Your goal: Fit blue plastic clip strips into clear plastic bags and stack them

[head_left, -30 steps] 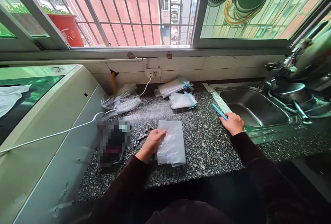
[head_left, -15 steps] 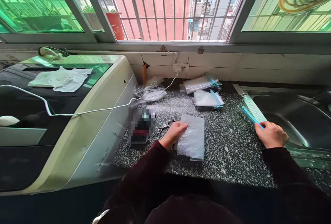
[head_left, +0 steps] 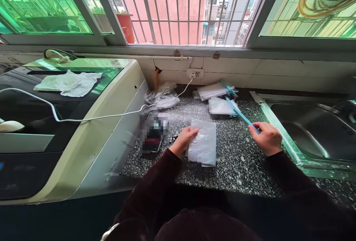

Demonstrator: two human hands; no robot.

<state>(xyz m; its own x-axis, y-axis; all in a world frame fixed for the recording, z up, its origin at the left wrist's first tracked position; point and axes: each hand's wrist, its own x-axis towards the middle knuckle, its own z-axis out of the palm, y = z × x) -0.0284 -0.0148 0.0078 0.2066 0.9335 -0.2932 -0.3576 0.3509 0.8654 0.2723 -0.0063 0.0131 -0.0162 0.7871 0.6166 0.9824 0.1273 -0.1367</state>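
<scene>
My left hand (head_left: pixel 183 141) pinches the left edge of a small stack of translucent plastic bags (head_left: pixel 205 143), thumb on top, just above the speckled counter (head_left: pixel 236 166). In my right hand (head_left: pixel 267 139) is the lower end of a slim blue sealing clip rod (head_left: pixel 246 119), slanting up and left. Its far end overlaps, in this view, a packed clear bag (head_left: pixel 219 106) with blue clips; whether they touch I cannot tell. Behind that lies another clear packet (head_left: pixel 213 91), also with blue clips at its right end.
A steel sink (head_left: pixel 303 122) with a taped edge lies to the right. At left stands a large pale appliance (head_left: pixel 111 126) with a cloth (head_left: pixel 76 84) on top. A blurred-out device (head_left: pixel 152 137), crumpled plastic (head_left: pixel 165 101) and a white cable (head_left: pixel 119 116) are nearby.
My right hand has moved left from the sink's edge, bringing the blue clip rod toward the packed bags. The stack in my left hand has shifted slightly up and left.
</scene>
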